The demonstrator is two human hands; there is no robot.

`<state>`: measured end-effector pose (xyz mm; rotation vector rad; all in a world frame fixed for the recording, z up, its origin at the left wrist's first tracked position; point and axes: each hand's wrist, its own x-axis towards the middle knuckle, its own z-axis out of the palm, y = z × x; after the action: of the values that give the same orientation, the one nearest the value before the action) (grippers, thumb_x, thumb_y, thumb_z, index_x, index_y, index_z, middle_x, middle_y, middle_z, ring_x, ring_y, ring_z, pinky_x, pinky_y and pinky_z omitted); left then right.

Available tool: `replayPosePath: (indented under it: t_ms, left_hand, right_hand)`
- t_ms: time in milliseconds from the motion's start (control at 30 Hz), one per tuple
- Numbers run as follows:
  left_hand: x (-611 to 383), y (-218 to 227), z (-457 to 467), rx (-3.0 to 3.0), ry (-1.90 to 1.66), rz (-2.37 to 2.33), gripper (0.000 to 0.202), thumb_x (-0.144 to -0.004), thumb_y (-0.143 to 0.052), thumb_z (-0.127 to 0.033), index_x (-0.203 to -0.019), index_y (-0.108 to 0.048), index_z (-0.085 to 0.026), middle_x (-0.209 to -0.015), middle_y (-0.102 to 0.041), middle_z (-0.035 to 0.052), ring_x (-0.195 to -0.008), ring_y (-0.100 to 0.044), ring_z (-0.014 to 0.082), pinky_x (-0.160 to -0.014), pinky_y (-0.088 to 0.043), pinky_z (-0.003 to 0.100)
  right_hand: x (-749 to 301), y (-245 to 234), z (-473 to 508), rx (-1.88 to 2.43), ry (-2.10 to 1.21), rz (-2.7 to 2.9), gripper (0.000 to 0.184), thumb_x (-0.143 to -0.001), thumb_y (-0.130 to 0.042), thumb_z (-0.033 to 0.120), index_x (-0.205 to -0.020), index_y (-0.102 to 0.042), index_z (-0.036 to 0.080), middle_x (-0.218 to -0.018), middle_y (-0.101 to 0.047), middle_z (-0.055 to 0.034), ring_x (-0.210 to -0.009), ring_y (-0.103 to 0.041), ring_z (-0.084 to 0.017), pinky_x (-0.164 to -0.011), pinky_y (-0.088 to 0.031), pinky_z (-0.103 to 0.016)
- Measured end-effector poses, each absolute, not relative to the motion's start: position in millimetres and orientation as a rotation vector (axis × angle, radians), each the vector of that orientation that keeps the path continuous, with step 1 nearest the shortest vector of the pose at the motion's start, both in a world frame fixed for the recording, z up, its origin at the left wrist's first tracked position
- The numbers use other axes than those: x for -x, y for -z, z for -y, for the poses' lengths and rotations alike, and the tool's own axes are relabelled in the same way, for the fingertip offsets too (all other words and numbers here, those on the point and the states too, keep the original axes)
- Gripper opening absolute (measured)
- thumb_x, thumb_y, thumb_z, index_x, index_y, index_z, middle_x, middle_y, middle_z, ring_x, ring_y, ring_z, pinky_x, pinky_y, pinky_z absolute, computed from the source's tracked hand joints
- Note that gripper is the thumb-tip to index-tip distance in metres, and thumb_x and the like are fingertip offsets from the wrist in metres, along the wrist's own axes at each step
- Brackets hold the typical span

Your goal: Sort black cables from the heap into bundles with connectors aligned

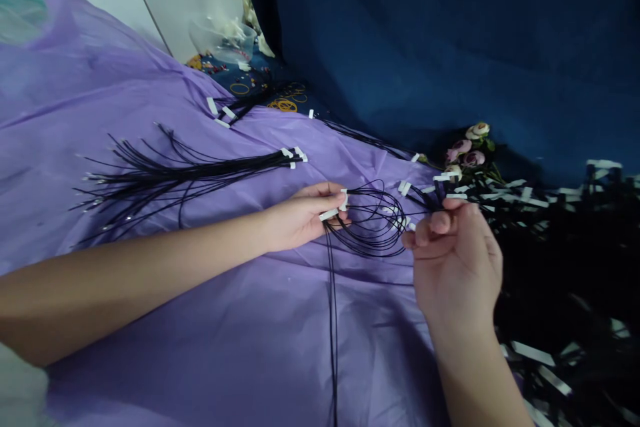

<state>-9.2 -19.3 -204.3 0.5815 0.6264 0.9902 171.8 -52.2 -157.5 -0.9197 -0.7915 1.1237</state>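
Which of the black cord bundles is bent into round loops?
The looped bundle in the left hand; the fanned bundle beyond the left forearm lies nearly straight.

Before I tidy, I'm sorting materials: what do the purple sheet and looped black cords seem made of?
Purple sheet: likely thin plastic, softly shiny, with creases. Looped black cords: perhaps rubbery or waxed, smooth-looking, holding round curves.

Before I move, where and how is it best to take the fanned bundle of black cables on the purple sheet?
Probably from above, just behind the white end pieces: there the bundle is narrow and compact, while toward the left it fans out loosely over the purple sheet.
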Motion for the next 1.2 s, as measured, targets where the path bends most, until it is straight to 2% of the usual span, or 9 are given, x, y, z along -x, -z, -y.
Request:
replayPosePath:
  t_ms: [100,267,333,400,533,700,800,1000,1200]
  left_hand:
    - [9.6,205.3,19.0,-0.588,-0.982,-0.63,0.005,-0.082,-0.062,-0.012,-0.083,-0.058,-0.013,-0.074,-0.059,0.0003,-0.068,-0.06,0.0111,-0.073,-0.045,0.027]
    - [9.6,205.4,18.1,-0.602,-0.98,-0.631,0.009,-0.081,-0.065,-0.015,-0.082,-0.057,-0.013,-0.073,-0.058,-0.0005,-0.067,-0.061,0.0114,-0.073,-0.045,0.029]
    - [9.6,204.4,18.3,-0.6,-0.971,-0.646,0.011,-0.08,-0.066,-0.016,-0.081,-0.056,-0.014,-0.073,-0.058,-0.0003,-0.067,-0.061,0.0122,-0.072,-0.045,0.028]
    - [9.6,203.1,18.7,-0.595,-0.967,-0.659,0.012,-0.079,-0.068,-0.016,-0.081,-0.056,-0.014,-0.072,-0.058,-0.0001,-0.067,-0.062,0.0125,-0.071,-0.045,0.028]
    - [9.6,201.1,19.6,-0.594,-0.971,-0.676,0.012,-0.078,-0.068,-0.016,-0.082,-0.057,-0.014,-0.075,-0.058,0.0002,-0.068,-0.062,0.0122,-0.07,-0.045,0.027]
    - [10.2,200.5,20.2,-0.582,-0.969,-0.654,0.01,-0.079,-0.067,-0.014,-0.083,-0.057,-0.014,-0.075,-0.058,0.0001,-0.068,-0.061,0.0115,-0.072,-0.045,0.027]
    - [10.8,200.4,20.3,-0.578,-0.973,-0.648,0.009,-0.079,-0.066,-0.014,-0.083,-0.058,-0.013,-0.075,-0.058,0.0002,-0.068,-0.061,0.0116,-0.072,-0.046,0.027]
    - [11.1,199.8,20.1,-0.569,-0.968,-0.626,0.006,-0.08,-0.064,-0.012,-0.081,-0.058,-0.013,-0.075,-0.057,-0.0002,-0.068,-0.062,0.0121,-0.073,-0.046,0.028]
    - [10.9,199.1,19.9,-0.575,-0.963,-0.627,0.008,-0.079,-0.065,-0.013,-0.081,-0.058,-0.013,-0.075,-0.057,-0.0006,-0.068,-0.061,0.012,-0.074,-0.046,0.029]
  right_hand:
    - [-173.4,154.1,52.9,0.839,-1.057,0.76,0.019,-0.087,-0.06,0.038,-0.081,-0.06,0.021,-0.062,-0.045,0.0063,-0.05,-0.044,-0.008,-0.048,-0.046,-0.023]
    - [-175.9,148.7,54.6,0.76,-1.056,0.829,0.021,-0.078,-0.071,0.041,-0.077,-0.064,0.022,-0.077,-0.052,0.0033,-0.071,-0.055,-0.01,-0.071,-0.052,-0.028]
    - [-176.5,149.0,55.5,0.792,-1.115,0.922,0.016,-0.078,-0.072,0.037,-0.084,-0.068,0.023,-0.07,-0.051,0.004,-0.064,-0.053,-0.009,-0.068,-0.052,-0.028]
    - [-176.0,151.6,56.2,0.871,-1.164,1.024,0.015,-0.079,-0.07,0.03,-0.092,-0.069,0.024,-0.061,-0.05,0.0051,-0.053,-0.047,-0.009,-0.056,-0.049,-0.027]
    - [-171.9,158.1,57.6,1.105,-0.96,1.22,0.006,-0.077,-0.07,0.025,-0.077,-0.069,0.019,-0.051,-0.049,0.0045,-0.044,-0.04,-0.008,-0.042,-0.036,-0.022]
    - [-165.4,158.0,63.0,1.316,-0.668,1.411,0.014,-0.077,-0.069,0.025,-0.067,-0.065,0.016,-0.053,-0.051,0.003,-0.046,-0.041,-0.007,-0.043,-0.032,-0.021]
    - [-164.2,158.3,65.0,1.321,-0.63,1.457,0.016,-0.078,-0.068,0.025,-0.065,-0.063,0.016,-0.053,-0.051,0.003,-0.047,-0.04,-0.008,-0.042,-0.031,-0.021]
    - [-170.0,161.4,63.7,1.299,-0.601,1.598,0.014,-0.08,-0.066,0.025,-0.07,-0.064,0.016,-0.058,-0.055,0.0009,-0.053,-0.048,-0.011,-0.048,-0.036,-0.022]
    - [-172.1,163.2,63.1,1.306,-0.544,1.673,0.013,-0.081,-0.066,0.026,-0.072,-0.065,0.016,-0.059,-0.056,0.0014,-0.053,-0.047,-0.01,-0.05,-0.038,-0.022]
